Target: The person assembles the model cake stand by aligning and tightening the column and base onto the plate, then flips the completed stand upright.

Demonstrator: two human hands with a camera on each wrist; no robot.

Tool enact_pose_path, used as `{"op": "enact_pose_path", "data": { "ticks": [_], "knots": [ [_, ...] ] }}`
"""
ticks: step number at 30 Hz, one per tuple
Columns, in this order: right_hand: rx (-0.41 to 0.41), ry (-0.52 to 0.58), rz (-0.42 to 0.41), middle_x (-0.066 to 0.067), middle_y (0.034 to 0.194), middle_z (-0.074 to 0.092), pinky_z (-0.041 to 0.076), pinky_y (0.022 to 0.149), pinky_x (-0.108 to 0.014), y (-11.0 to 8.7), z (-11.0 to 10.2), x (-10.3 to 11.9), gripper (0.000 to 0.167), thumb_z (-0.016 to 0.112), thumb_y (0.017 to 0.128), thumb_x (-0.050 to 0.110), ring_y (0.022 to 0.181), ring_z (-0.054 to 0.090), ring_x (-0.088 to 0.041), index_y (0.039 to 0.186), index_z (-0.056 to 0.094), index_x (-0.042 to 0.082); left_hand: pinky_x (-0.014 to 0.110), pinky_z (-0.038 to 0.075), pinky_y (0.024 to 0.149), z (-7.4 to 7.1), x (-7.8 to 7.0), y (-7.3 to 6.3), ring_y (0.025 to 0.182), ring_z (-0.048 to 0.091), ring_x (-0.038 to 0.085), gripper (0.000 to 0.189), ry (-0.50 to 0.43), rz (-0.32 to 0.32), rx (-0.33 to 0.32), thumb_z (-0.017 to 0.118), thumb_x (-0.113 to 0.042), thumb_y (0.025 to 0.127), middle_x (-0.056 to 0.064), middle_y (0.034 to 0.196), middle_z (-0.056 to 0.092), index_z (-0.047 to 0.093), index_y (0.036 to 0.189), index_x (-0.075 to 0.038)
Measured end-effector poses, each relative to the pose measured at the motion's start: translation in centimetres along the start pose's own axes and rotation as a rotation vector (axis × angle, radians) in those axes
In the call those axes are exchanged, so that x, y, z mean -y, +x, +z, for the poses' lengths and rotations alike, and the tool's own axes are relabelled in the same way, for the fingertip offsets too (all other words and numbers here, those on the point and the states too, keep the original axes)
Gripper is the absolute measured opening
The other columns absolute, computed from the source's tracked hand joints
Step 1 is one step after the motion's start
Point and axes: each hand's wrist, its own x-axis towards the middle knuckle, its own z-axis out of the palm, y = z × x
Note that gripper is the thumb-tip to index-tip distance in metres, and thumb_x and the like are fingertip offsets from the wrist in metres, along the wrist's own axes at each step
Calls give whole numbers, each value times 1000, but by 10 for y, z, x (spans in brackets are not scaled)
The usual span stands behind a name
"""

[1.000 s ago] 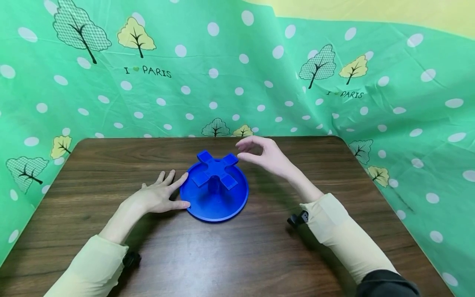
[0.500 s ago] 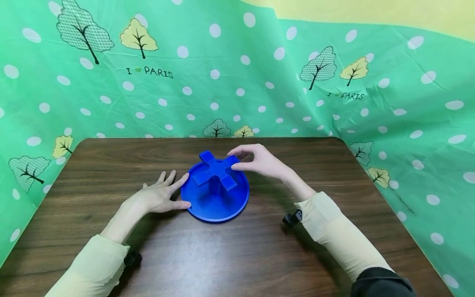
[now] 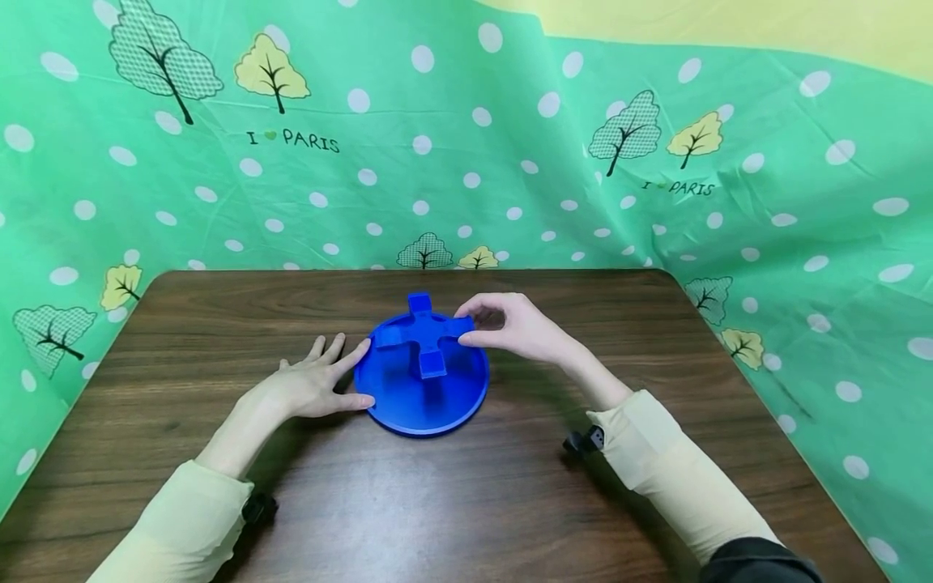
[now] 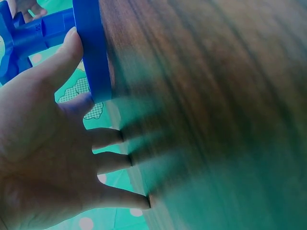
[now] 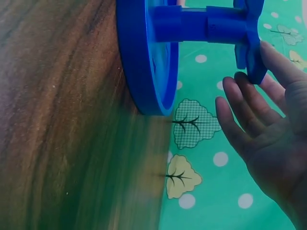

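Observation:
A blue stand has a round rimmed base [image 3: 452, 413] flat on the table and an upright post [image 5: 192, 24] topped by a four-armed cross [image 3: 425, 330]. At the base's left side, my left hand [image 3: 299, 390] spreads its fingers. The left wrist view shows its thumb [image 4: 72, 45] on the base's upper edge and the other fingertips down at the tabletop. My right hand [image 3: 519, 325] pinches the cross's right arm between thumb and fingers. Its lower fingers [image 5: 240, 108] hang below that arm in the right wrist view.
The dark wood-grain table [image 3: 466, 518] ends in a straight back edge just beyond the stand. Behind and beside it hangs a green dotted cloth [image 3: 408, 178] with printed trees. Each wrist wears a small black device [image 3: 585, 437] under a pale sleeve [image 3: 670, 461].
My right hand has come in from the right and taken hold of one arm of the cross. The cross has turned clockwise as seen from above. My left hand stays in place.

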Motion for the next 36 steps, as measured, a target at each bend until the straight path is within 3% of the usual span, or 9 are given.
{"op": "enact_pose_path", "data": {
  "ticks": [4, 8, 17, 22, 26, 32, 36],
  "knots": [
    [12, 24, 15, 1, 105, 74, 60, 87, -30, -6, 0, 4, 30, 84, 88, 28, 97, 68, -15, 115, 74, 20, 91, 13, 104, 0, 0, -1, 155, 4, 59, 97, 4, -6, 4, 55, -72, 94, 29, 171, 7, 14, 167, -23],
    [22, 19, 17, 0, 105, 74, 62, 86, -34, -11, 1, 7, 32, 85, 87, 26, 96, 70, -15, 116, 74, 19, 91, 13, 104, -1, 1, -1, 155, 4, 59, 96, 4, -6, 4, 55, -71, 95, 29, 171, 6, 14, 167, -22],
    [45, 26, -55, 0, 104, 76, 63, 85, -40, -19, 2, 13, 27, 84, 87, 23, 96, 72, -12, 113, 77, 17, 92, 12, 104, -2, 1, -2, 155, 3, 59, 96, -3, -6, 3, 55, -70, 95, 29, 171, 6, 13, 167, -22],
    [-74, -28, -110, -1, 102, 77, 61, 84, -34, -14, -4, 13, 23, 83, 88, 23, 94, 70, -9, 109, 78, 14, 91, 12, 104, -1, 2, -1, 155, 3, 59, 96, 0, -7, 7, 55, -71, 95, 29, 171, 5, 13, 167, -23],
    [-165, -49, -105, 1, 111, 74, 61, 85, -33, -4, -7, 8, 32, 84, 88, 27, 98, 69, -11, 116, 75, 16, 91, 12, 104, -1, 2, -1, 155, 3, 58, 97, 2, -12, 12, 54, -71, 95, 29, 171, 5, 12, 167, -23],
    [-66, -31, -48, -4, 132, 70, 59, 97, -39, 9, -7, 2, 48, 81, 91, 31, 116, 67, -14, 136, 66, 25, 92, 11, 104, 0, 1, -1, 155, 2, 59, 96, -7, -5, 7, 55, -70, 95, 30, 171, 5, 13, 167, -22],
    [4, -47, -23, 1, 132, 71, 57, 99, -39, 15, -4, 1, 47, 79, 92, 32, 118, 66, -13, 136, 66, 23, 92, 11, 103, 1, 0, -1, 155, 3, 59, 96, -5, 2, 1, 55, -70, 95, 30, 171, 6, 14, 167, -22]
  ]
}}
